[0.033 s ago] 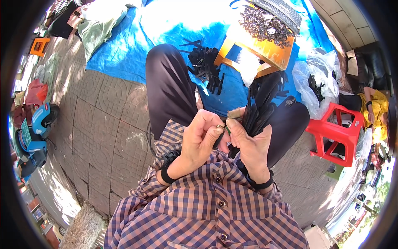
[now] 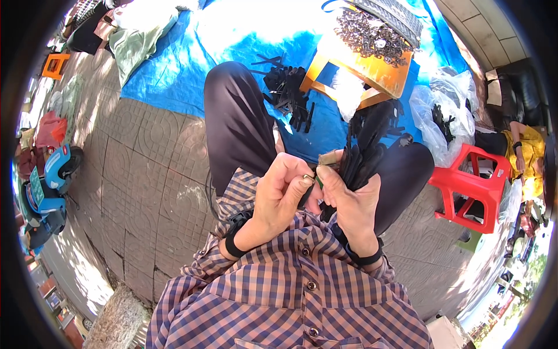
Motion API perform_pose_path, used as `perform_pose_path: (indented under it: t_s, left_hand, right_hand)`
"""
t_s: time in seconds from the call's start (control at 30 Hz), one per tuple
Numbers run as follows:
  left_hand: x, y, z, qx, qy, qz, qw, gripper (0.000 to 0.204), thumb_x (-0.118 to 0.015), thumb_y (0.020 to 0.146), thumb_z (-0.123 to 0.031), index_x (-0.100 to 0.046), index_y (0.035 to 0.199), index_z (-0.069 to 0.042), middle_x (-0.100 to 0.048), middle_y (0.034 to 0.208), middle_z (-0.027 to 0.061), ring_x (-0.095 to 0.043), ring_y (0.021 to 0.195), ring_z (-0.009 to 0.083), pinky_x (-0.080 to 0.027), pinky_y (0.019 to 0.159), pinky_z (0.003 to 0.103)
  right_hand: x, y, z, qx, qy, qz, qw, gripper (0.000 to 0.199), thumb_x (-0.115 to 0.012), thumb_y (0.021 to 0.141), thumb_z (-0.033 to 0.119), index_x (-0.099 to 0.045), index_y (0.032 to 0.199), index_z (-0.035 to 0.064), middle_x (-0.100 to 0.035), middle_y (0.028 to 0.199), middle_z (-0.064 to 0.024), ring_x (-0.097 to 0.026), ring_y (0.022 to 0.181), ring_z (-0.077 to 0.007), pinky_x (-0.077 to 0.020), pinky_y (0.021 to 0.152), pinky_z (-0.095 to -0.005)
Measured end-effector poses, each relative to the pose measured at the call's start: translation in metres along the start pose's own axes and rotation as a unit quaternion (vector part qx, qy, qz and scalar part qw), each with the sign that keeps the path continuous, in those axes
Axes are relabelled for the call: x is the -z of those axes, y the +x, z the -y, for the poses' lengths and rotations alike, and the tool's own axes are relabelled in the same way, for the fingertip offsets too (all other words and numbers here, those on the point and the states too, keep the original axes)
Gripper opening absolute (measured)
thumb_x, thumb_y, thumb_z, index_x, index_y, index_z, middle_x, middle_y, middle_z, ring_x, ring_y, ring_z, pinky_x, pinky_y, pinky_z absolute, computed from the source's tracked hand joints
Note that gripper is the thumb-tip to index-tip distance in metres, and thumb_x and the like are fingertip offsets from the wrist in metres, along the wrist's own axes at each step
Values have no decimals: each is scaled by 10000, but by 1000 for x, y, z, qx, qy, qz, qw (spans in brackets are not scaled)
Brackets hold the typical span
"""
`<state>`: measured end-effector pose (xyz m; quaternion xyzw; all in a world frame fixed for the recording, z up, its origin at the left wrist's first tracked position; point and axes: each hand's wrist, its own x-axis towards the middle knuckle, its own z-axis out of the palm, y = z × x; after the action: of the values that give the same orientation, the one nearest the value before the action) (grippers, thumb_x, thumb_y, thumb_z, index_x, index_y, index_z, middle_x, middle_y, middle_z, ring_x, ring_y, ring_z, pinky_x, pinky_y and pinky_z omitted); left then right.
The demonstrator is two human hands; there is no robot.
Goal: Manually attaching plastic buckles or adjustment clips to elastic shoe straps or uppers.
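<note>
Both hands meet in front of my lap, fingertips nearly touching. My left hand [image 2: 278,195] is closed in a pinch; a small brass-coloured bit shows at its thumb tip, and most of what it grips is hidden. Closed too, my right hand [image 2: 353,210] holds a bundle of long black strips [image 2: 366,145] that fans out above it over my right thigh. At the right thumb and forefinger, a tan wrapping [image 2: 330,157] covers a fingertip. On the blue sheet beyond my knees lies a heap of black strips [image 2: 289,93].
A yellow-orange stool [image 2: 398,81] carries a pile of small dark pieces [image 2: 372,38] and a woven basket [image 2: 401,20]. To the right stand a clear plastic bag [image 2: 430,104] and a red stool [image 2: 465,174]. A person in yellow [image 2: 530,154] sits farther right; a blue scooter [image 2: 49,186] is at left.
</note>
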<state>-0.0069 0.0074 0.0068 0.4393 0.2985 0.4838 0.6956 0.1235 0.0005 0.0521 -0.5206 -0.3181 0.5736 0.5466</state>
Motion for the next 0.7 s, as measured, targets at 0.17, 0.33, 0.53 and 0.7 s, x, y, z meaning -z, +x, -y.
perform_pose_path:
  t_s: [0.17,0.33,0.53,0.7]
  left_hand:
    - [0,-1,-2,3,-3,-3,1000,114,-452,945,-111,-413,968,-7,-599,737,107,-582,544,128,-459,500,205]
    - [-2,-2,-3,4,-9,-6,1000,110,-454,943,-106,-413,967,-7,-597,734,108,-575,533,128,-450,486,199]
    - [-4,-3,-1,-8,0,-28,1000,97,-449,942,-90,-405,972,-9,-592,711,97,-564,519,115,-439,469,192]
    - [-4,-2,-2,-14,13,-44,999,90,-457,937,-76,-404,967,-10,-587,692,89,-567,522,108,-430,463,189]
  right_hand:
    - [0,3,-3,9,-9,-5,1000,110,-614,843,32,-576,914,-43,-569,604,-40,-521,454,-84,-392,401,-210]
    - [-1,1,-1,18,-19,9,1000,97,-615,839,26,-584,901,-41,-566,588,-43,-525,443,-87,-396,389,-214]
    - [-4,1,-3,2,1,5,1000,99,-618,835,24,-585,895,-47,-557,571,-44,-523,426,-98,-391,379,-216]
    - [-4,2,-6,-7,33,4,999,110,-626,829,25,-590,909,-42,-558,576,-36,-524,442,-86,-380,388,-205]
